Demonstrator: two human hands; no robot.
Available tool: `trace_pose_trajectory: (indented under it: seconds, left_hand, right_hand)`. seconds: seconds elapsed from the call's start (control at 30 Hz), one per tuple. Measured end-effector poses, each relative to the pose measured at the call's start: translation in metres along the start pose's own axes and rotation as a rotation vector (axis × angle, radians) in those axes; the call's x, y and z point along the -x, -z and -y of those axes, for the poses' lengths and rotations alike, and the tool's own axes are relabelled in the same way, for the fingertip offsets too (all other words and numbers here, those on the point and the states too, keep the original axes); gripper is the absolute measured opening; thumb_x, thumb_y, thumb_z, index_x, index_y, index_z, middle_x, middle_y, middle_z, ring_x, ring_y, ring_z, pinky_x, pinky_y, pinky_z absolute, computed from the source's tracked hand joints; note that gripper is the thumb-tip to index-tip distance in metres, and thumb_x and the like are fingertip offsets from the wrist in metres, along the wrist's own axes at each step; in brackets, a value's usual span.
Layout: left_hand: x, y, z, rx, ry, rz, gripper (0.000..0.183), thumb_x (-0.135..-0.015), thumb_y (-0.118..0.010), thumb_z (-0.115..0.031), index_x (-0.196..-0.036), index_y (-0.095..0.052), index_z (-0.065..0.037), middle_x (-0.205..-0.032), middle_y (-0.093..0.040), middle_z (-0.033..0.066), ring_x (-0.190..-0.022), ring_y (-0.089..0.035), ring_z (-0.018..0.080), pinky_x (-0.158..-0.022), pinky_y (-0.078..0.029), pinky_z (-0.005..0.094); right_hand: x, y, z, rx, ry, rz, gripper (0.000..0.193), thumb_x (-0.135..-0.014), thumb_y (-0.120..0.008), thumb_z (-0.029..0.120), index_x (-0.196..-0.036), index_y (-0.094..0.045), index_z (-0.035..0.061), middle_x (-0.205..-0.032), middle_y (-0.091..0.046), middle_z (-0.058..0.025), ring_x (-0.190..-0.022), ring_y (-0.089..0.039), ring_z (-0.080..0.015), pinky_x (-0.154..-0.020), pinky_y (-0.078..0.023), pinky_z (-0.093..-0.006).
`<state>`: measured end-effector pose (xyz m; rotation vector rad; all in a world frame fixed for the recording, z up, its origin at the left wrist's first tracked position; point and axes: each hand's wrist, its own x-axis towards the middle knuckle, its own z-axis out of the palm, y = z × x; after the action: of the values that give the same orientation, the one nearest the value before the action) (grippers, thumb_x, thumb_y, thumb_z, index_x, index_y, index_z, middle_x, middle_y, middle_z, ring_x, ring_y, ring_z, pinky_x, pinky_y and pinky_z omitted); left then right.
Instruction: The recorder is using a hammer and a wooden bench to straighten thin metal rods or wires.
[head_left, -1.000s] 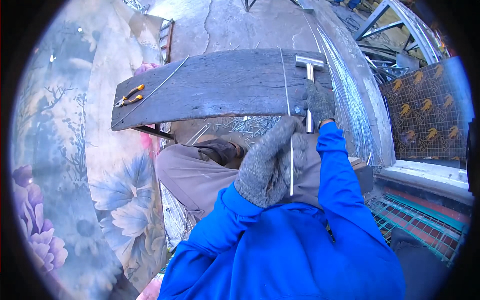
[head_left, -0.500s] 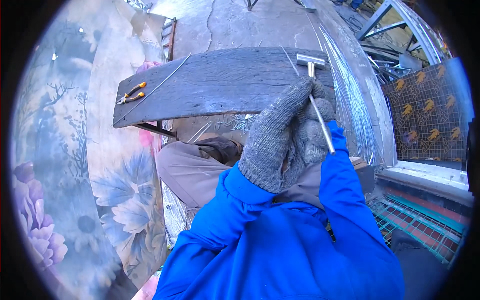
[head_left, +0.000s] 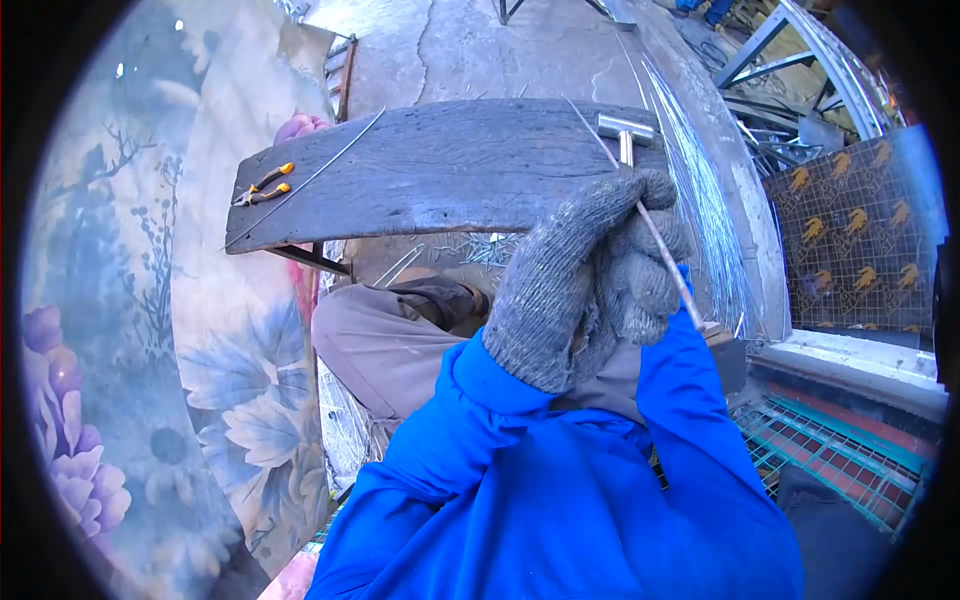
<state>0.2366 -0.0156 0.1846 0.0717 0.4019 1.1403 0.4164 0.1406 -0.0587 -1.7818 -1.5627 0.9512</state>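
Observation:
Both my hands wear grey knitted gloves and meet above the near right edge of a dark wooden bench (head_left: 430, 165). My left hand (head_left: 560, 270) is closed, its fingertips round a thin metal rod (head_left: 683, 290). Close against it and partly covered, my right hand (head_left: 645, 275) has its fingers curled at the same rod. The rod slants from over the bench down toward my right sleeve. Just beyond the gloves is a steel hammer (head_left: 626, 128); its handle runs behind them, and I cannot tell whether a hand touches it.
Pliers with orange-and-black handles (head_left: 265, 187) and another thin rod (head_left: 320, 170) lie at the bench's left. A bundle of long wires (head_left: 700, 190) is on the floor to the right, near a patterned board (head_left: 855, 230). A floral sheet (head_left: 130, 300) covers the left side.
The lower part of the rod has swung to the right and more of it shows below the gloves. Both hands have shifted slightly right.

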Motion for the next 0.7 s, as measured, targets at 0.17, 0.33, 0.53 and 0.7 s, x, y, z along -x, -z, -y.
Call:
trace_pose_trajectory:
  seconds: [0.17, 0.33, 0.53, 0.7]
  left_hand:
    - [0.016, 0.060, 0.018, -0.358, 0.011, -0.097, 0.030, -0.099, -0.055, -0.030, -0.111, -0.062, -0.003, -0.086, -0.068, 0.0069, -0.064, -0.066, 0.0132, -0.054, -0.053, 0.0243]
    - [0.017, 0.154, 0.048, -0.644, 0.162, -0.120, 0.027, -0.098, -0.059, -0.028, -0.107, -0.062, -0.003, -0.079, -0.065, 0.0039, -0.065, -0.063, 0.0108, -0.058, -0.051, 0.0250]
    - [0.029, 0.182, 0.065, -0.810, 0.169, -0.182, 0.023, -0.098, -0.059, -0.025, -0.094, -0.059, -0.003, -0.073, -0.064, 0.0044, -0.061, -0.061, 0.0106, -0.057, -0.049, 0.0247]
    - [0.032, 0.188, 0.073, -0.944, 0.149, -0.210, 0.025, -0.099, -0.058, -0.027, -0.092, -0.058, -0.004, -0.074, -0.065, 0.0045, -0.060, -0.060, 0.0097, -0.055, -0.048, 0.0257]
  right_hand:
    - [0.025, 0.008, 0.034, -0.341, -0.145, 0.083, 0.031, -0.100, -0.051, 0.033, -0.109, -0.055, 0.0042, -0.075, -0.061, -0.0109, -0.060, -0.062, -0.0241, -0.053, -0.050, -0.0373]
    - [0.020, 0.018, 0.025, -0.365, -0.112, 0.019, 0.028, -0.099, -0.051, 0.033, -0.103, -0.060, 0.0070, -0.072, -0.059, -0.0032, -0.053, -0.055, -0.0123, -0.047, -0.045, -0.0294]
    - [0.029, 0.018, 0.034, -0.580, -0.143, 0.124, 0.032, -0.098, -0.052, 0.037, -0.106, -0.058, 0.0065, -0.070, -0.060, -0.0058, -0.052, -0.058, -0.0142, -0.046, -0.047, -0.0298]
    - [0.018, 0.031, 0.012, -0.543, -0.243, 0.129, 0.031, -0.097, -0.054, 0.037, -0.105, -0.060, 0.0076, -0.069, -0.059, -0.0051, -0.050, -0.055, -0.0143, -0.041, -0.043, -0.0283]
